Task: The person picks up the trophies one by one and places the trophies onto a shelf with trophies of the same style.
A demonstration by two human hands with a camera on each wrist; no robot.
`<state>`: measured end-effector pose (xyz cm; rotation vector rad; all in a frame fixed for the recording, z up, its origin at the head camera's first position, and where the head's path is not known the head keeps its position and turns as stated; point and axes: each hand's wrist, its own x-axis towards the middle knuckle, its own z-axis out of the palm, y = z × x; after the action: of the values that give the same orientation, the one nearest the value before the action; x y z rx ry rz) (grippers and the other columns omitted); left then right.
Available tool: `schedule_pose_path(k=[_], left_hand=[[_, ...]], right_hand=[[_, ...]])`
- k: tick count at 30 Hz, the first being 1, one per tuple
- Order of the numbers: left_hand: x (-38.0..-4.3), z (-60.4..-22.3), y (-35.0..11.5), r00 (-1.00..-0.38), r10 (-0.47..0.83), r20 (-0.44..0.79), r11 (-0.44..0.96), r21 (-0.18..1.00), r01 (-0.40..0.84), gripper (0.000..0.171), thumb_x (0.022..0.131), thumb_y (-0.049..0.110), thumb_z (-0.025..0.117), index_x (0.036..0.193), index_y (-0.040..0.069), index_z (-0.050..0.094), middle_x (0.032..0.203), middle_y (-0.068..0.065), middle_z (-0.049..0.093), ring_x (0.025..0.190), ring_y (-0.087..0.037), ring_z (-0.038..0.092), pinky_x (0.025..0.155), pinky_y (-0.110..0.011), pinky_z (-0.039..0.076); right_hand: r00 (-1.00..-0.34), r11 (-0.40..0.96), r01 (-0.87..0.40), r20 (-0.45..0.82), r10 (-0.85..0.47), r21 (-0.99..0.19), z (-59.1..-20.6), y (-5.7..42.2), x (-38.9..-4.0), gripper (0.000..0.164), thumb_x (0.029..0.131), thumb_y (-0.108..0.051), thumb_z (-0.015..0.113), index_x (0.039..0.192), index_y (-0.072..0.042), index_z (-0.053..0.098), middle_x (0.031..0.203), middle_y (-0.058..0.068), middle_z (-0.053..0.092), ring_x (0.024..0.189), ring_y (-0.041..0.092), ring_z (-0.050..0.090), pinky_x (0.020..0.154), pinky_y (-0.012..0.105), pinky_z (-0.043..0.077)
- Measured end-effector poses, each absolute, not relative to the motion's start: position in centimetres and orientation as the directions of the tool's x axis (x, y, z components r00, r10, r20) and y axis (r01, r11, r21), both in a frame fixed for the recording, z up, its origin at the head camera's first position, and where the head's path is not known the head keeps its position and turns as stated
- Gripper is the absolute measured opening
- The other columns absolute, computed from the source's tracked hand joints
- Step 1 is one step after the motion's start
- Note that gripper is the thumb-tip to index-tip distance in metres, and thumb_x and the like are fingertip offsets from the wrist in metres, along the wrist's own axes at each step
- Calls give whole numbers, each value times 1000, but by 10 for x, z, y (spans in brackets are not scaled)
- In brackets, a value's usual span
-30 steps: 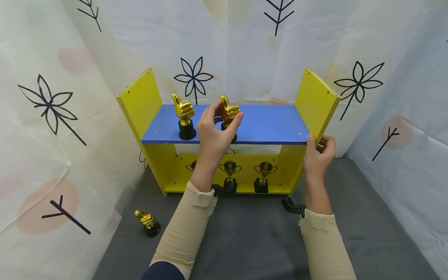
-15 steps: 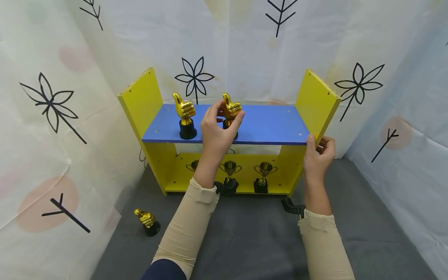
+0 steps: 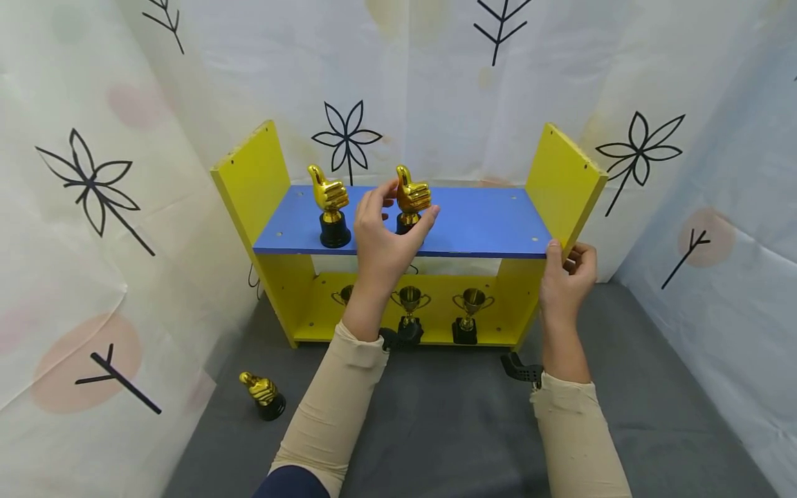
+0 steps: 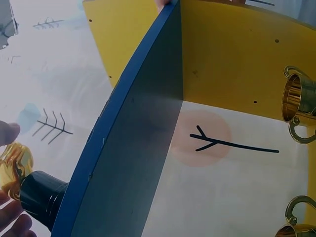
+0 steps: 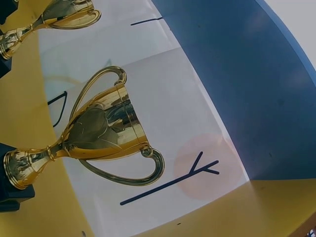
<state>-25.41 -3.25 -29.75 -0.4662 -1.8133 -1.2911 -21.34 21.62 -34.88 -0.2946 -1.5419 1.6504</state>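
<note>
My left hand is loosely spread round a gold thumbs-up trophy on the blue upper board of a shelf. Its thumb stands a little off the trophy. In the left wrist view, the black base meets the blue board, with fingertips close beside the gold part. A second thumbs-up trophy stands upright to the left. My right hand grips the yellow side panel of the shelf, thumb in front and fingers round the outside.
Gold cup trophies on black bases line the yellow lower board; my left forearm partly covers one. Another thumbs-up trophy is on the grey surface at front left. A patterned white cloth hangs behind.
The thumbs-up trophy at my left hand shifted slightly right, then stayed put. My left thumb has since moved away from it. The right hand keeps its place on the panel.
</note>
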Motion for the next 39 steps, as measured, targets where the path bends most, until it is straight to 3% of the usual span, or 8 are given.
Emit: schedule_pose_path(k=[8,32,39], left_hand=[[-244,-311,-38,-538,-182,823,380,563,734,61,87,31,90,133,-1,67,115,-19,68,107,-39,62,90,-46,53],[-209,-334,-56,-533,-191,824,377,563,736,46,90,24,86,129,3,71,114,-20,69,106,-32,64,90,-42,51],[-203,-340,-69,-511,-233,827,351,562,749,45,90,19,86,127,-3,71,111,-22,70,103,-35,65,88,-51,52]], right_hand=[[-619,108,-420,372,692,-901,-349,216,-213,10,102,-20,66,99,-24,57,95,-8,53,83,11,47,77,26,41],[-614,111,-437,386,689,-893,-348,216,-213,10,103,-20,65,100,-24,58,96,-9,53,84,10,49,77,26,42],[-612,92,-459,389,688,-884,-349,217,-213,11,102,-18,65,98,-24,58,94,-8,54,82,11,48,76,26,41]])
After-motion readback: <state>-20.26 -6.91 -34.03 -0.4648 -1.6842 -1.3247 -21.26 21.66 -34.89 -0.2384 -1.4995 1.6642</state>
